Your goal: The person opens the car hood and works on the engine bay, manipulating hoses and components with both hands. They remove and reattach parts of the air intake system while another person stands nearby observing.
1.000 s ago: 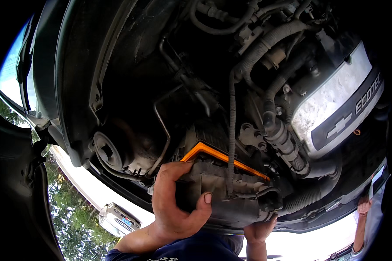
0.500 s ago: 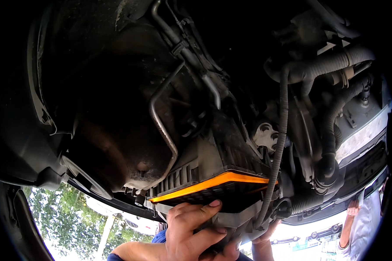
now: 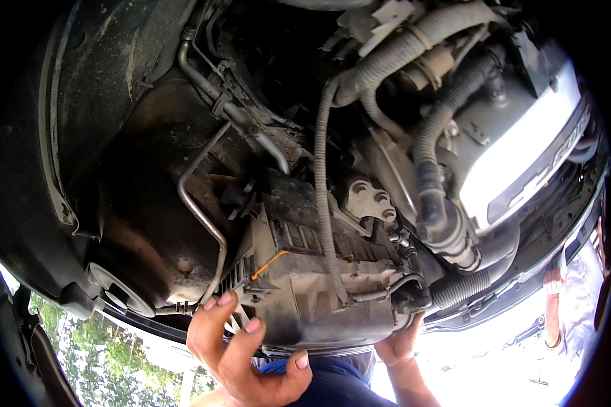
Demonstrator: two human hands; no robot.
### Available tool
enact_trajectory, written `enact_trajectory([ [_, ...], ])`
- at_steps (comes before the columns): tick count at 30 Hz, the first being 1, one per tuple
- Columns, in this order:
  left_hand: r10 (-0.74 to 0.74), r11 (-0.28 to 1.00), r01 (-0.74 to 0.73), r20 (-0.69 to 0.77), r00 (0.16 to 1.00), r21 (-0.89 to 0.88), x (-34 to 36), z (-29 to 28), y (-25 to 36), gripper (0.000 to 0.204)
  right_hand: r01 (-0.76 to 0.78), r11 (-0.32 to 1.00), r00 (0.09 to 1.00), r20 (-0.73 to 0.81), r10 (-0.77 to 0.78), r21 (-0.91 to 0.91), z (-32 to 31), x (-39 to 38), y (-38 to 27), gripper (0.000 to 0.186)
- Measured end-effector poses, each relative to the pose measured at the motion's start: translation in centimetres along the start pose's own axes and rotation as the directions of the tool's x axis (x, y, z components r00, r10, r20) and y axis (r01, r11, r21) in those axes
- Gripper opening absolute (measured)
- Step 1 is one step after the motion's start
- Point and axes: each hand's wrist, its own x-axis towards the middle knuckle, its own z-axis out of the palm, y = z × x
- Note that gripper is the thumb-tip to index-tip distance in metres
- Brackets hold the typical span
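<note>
A dusty black air filter box (image 3: 305, 234) sits in the engine bay, with its lid (image 3: 319, 305) up against it. A thin orange strip of the air filter's rim (image 3: 270, 263) shows along the seam at the left corner. My left hand (image 3: 244, 359) is by the lid's left end, its fingers bent and apart, holding nothing. At the lid's lower right corner, beside the hose connection, my right hand (image 3: 400, 342) grips the lid. Its fingertips are mostly hidden behind the plastic.
A thin corrugated hose (image 3: 322, 183) runs down across the box. Thicker ribbed hoses (image 3: 434, 129) and a metal bracket (image 3: 370, 203) lie to the right. A bent metal pipe (image 3: 200, 224) passes on the left. Another person's arm (image 3: 553, 305) shows at the far right.
The lid has come up against the box, leaving only a short orange strip visible. My left hand has let go of the lid and moved left. The view has shifted.
</note>
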Motion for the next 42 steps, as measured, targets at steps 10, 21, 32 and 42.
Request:
enact_trajectory([
  [10, -0.011, 0.996, -0.009, -0.235, 0.972, -0.084, -1.2, 6.4, -0.3, 0.077, 0.043, 0.998, 0.999, -0.011, -0.043, -0.042, 0.0, 1.3, 1.1, 0.097],
  [21, -0.053, 0.998, 0.041, -0.263, 0.963, -0.051, -1.2, 7.0, -0.7, 0.060, 0.125, 0.784, 0.965, 0.259, 0.047, -0.607, -5.6, -6.1, -7.1, 0.045],
  [32, -0.100, 0.991, 0.081, -0.200, 0.975, -0.103, 0.8, 7.0, -3.5, 0.076, 0.134, -0.297, 0.432, 0.325, -0.841, -0.945, -10.8, -4.8, -22.4, 0.043],
  [42, -0.170, 0.976, 0.211, -0.431, 0.886, 0.050, -0.9, 7.5, -1.6, 0.060, 0.427, -0.406, 0.111, 0.492, -0.863, -0.808, -7.1, -8.4, -14.3, 0.033],
])
